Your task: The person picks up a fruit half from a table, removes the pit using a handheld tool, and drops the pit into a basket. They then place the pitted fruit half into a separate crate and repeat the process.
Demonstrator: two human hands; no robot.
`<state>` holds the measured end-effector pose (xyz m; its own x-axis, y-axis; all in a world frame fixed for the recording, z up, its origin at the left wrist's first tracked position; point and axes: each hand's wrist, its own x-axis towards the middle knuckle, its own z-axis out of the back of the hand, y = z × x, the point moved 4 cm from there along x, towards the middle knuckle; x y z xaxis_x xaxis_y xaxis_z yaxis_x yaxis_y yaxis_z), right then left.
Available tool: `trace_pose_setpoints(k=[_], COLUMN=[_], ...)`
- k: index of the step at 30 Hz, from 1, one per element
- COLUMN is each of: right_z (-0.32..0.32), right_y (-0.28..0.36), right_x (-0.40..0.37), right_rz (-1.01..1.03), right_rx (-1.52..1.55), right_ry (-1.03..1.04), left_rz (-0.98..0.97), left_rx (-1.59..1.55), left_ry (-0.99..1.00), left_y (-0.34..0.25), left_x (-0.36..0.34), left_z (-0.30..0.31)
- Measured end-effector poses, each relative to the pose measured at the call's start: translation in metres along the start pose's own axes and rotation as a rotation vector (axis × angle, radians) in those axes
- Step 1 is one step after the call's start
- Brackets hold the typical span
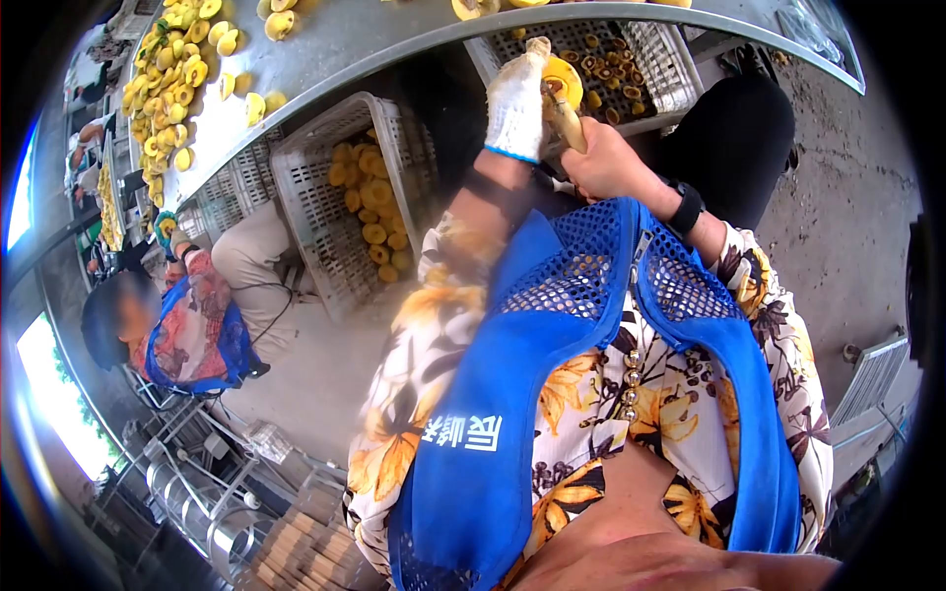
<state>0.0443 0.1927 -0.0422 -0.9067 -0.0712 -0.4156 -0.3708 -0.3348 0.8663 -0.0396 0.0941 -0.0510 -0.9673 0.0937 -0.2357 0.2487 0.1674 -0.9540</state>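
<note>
My left hand (515, 108), in a white glove with a blue cuff, grips a yellow peach half (563, 83) with its dark centre facing my right side. My right hand (608, 161), bare with a black band on the wrist, is closed around the pale handle of a pitting tool (567, 124). The tool's tip meets the peach half; its working end is hidden. Just beyond both hands, a white crate (673, 65) holds several small brown-centred peach pieces or pits.
A metal table (325, 61) bearing many yellow peach halves (169, 89) runs along the far side. Left of me stands another white crate (296, 187) with peach halves inside. A seated co-worker (197, 325) is at the left. A metal rack (871, 377) stands at right.
</note>
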Motion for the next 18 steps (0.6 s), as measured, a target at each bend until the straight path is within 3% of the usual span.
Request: trace_pose_setpoints(k=[3, 4, 7, 10, 14, 18], right_z=[-0.002, -0.004, -0.003, -0.004, -0.005, -0.006], right_y=[-0.003, 0.004, 0.006, 0.007, 0.003, -0.001], right_x=[-0.001, -0.002, -0.002, -0.006, -0.009, -0.009], right_rz=[0.212, 0.266, -0.158, -0.259, -0.318, -0.265], right_rx=[-0.238, -0.3, 0.087, 0.434, 0.689, 0.718], right_ry=[-0.143, -0.18, 0.133, 0.397, 0.46, 0.52], left_rz=[0.269, 0.256, 0.067, -0.219, -0.044, 0.312], left_rx=[-0.271, -0.28, -0.106, 0.125, 0.108, -0.308], left_ry=[0.082, 0.088, 0.03, -0.01, -0.001, 0.082], left_y=[-0.011, -0.01, -0.005, 0.012, 0.013, 0.006], left_x=[-0.012, -0.011, -0.007, 0.0, -0.007, -0.019], left_z=[-0.008, -0.004, 0.001, 0.003, 0.008, -0.004])
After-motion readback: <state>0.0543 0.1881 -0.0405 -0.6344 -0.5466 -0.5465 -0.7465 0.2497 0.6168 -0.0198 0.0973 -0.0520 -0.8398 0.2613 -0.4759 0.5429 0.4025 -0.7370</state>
